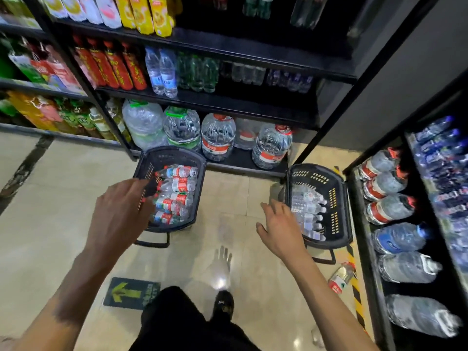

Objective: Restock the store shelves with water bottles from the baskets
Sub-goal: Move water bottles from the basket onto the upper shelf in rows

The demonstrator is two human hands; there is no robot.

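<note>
1. Glossy floor tiles (76, 211) are carrying two black baskets in front of the dark store shelves (228, 105). The left basket (174, 154) and the right basket (338, 216) are both sitting well filled, so most of the restocking is looking undone.
2. The red-capped bottles (177, 186) are lying on their sides across the left basket, caps pointing left. The white-capped bottles (306, 206) are lying across the right basket, caps pointing right.
3. The left hand (121, 206) is hovering open over its basket's rim. The right hand (278, 224) is spreading open just beside the right basket. Neither is gripping anything.

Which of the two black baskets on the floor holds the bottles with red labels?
The basket by the left hand; its bottles have red caps and labels, while the other basket holds white-capped bottles.
</note>
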